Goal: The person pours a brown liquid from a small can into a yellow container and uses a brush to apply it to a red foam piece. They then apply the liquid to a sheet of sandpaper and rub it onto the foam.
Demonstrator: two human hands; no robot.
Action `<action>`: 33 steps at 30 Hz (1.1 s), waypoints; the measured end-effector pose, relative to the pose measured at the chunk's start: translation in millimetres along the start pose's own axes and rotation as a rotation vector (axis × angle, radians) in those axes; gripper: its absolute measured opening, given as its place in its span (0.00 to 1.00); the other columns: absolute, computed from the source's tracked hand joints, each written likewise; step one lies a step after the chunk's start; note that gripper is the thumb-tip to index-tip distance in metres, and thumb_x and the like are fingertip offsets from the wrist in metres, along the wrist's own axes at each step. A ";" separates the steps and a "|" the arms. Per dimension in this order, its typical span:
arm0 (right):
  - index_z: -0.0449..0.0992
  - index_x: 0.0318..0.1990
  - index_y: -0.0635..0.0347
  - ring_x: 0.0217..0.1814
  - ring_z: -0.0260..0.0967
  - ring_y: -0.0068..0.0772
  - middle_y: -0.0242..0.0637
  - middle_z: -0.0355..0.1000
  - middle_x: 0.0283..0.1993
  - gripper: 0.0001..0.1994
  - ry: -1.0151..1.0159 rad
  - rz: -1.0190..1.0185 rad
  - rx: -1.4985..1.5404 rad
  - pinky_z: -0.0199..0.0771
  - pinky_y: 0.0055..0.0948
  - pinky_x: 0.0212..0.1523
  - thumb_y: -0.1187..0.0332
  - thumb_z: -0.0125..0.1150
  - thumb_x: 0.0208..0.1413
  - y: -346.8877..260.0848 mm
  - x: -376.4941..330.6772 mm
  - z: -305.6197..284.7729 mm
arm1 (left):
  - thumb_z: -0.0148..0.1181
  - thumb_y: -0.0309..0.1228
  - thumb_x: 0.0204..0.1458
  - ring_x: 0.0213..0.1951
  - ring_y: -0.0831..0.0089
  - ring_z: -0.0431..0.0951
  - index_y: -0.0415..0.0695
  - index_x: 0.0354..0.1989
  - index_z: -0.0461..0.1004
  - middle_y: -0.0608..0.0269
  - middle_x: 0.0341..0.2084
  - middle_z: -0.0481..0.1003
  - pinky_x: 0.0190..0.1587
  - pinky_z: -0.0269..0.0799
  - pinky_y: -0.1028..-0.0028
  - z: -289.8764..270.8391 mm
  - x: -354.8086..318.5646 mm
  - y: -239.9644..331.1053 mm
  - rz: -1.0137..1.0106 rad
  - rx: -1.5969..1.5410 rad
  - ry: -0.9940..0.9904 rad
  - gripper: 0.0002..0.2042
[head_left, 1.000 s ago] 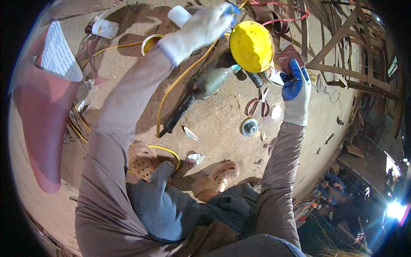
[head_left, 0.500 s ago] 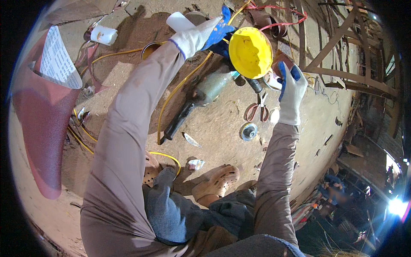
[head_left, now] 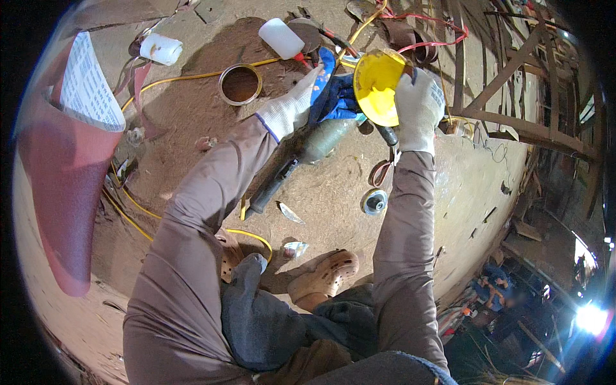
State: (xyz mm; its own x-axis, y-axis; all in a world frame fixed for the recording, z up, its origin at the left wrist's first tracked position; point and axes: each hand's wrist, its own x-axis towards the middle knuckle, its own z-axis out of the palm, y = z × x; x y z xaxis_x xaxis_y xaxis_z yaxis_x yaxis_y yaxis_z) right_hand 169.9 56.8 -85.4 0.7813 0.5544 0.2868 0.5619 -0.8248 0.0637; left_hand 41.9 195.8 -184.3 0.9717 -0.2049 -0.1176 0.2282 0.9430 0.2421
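Observation:
A round yellow disc [head_left: 373, 96], bright and wet-looking on part of its face, is tilted above the floor. My right hand [head_left: 418, 102], in a white glove with a blue palm, is closed on its right edge. My left hand [head_left: 330, 96], gloved alike, supports the disc from the left, its thumb raised and its fingertips partly hidden behind the disc. Under my hands lies an angle grinder [head_left: 314, 144] with a long black rear handle and a black side handle [head_left: 387, 135]. Whether disc and grinder touch is hidden. Beside my left hand is a white bottle [head_left: 281, 38] with a red cap.
An open can [head_left: 240, 85] stands left of my hands. Scissors [head_left: 380, 172] and a round backing pad [head_left: 373, 201] lie near my right forearm. A reddish sandpaper roll [head_left: 67, 192] is at far left. A yellow cord [head_left: 192, 77] crosses the floor; a metal frame [head_left: 532, 131] stands right.
My right hand has moved up and left and closed on the yellow disc, which now tilts. My left hand has shifted slightly down, uncovering the bottle and the can.

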 end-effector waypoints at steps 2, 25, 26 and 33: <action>0.81 0.37 0.55 0.33 0.78 0.50 0.46 0.79 0.30 0.10 0.100 -0.119 0.052 0.76 0.47 0.35 0.61 0.58 0.57 -14.6 0.7 1.2 | 0.37 0.76 0.52 0.61 0.55 0.73 0.36 0.70 0.57 0.45 0.64 0.68 0.65 0.68 0.58 3.4 3.2 -1.7 -0.006 0.035 -0.007 0.53; 0.79 0.52 0.51 0.47 0.73 0.36 0.31 0.79 0.47 0.20 -0.114 -0.939 0.269 0.71 0.39 0.46 0.72 0.64 0.49 -129.1 -36.9 -41.8 | 0.78 0.58 0.31 0.55 0.53 0.72 0.45 0.65 0.63 0.54 0.57 0.71 0.59 0.65 0.56 -53.8 -163.8 22.7 0.674 2.025 1.181 0.52; 0.79 0.52 0.50 0.48 0.73 0.35 0.29 0.79 0.47 0.19 -0.094 -0.999 0.232 0.71 0.39 0.46 0.70 0.65 0.49 -131.0 -29.9 -32.9 | 0.78 0.61 0.28 0.56 0.53 0.73 0.47 0.65 0.64 0.55 0.58 0.72 0.59 0.66 0.56 -54.1 -151.6 29.1 0.629 2.025 1.144 0.54; 0.78 0.51 0.48 0.49 0.73 0.32 0.29 0.77 0.49 0.16 -0.068 -1.299 0.109 0.70 0.39 0.45 0.62 0.64 0.54 -144.1 -19.8 -3.6 | 0.77 0.49 0.31 0.54 0.59 0.76 0.60 0.58 0.74 0.69 0.52 0.78 0.57 0.69 0.56 -44.3 -149.3 40.7 0.806 2.127 1.032 0.39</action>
State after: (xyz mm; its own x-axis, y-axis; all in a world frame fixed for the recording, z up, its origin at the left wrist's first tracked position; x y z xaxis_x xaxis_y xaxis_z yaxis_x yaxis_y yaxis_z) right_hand 72.5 164.3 -96.9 -0.3349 0.9419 0.0257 0.9288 0.3254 0.1775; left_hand -96.6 276.4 -199.6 0.6949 0.6118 0.3779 0.3610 -0.7513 0.5525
